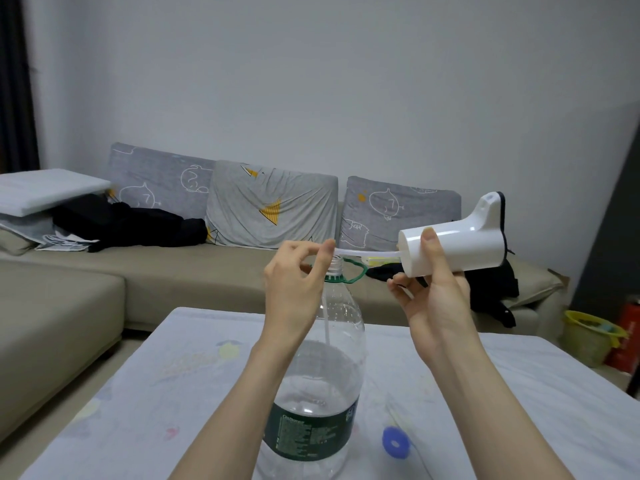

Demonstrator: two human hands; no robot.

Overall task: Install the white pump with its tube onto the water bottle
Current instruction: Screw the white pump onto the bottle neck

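left hand (294, 275) pinches tube (367, 252), hiding bottle (325, 358) neck; right hand (433, 292) clasps pump (453, 245).

Two bare forearms, no sleeves in view up to bottom edge of frame. Left hand (294, 282) & right hand (433, 292): no gloves, no rings, no watch or wristband. Fingers (429, 244) slim, nails short and unpainted, thumbnail on right plainly visible. No marks, tattoos or plasters seen on either arm.
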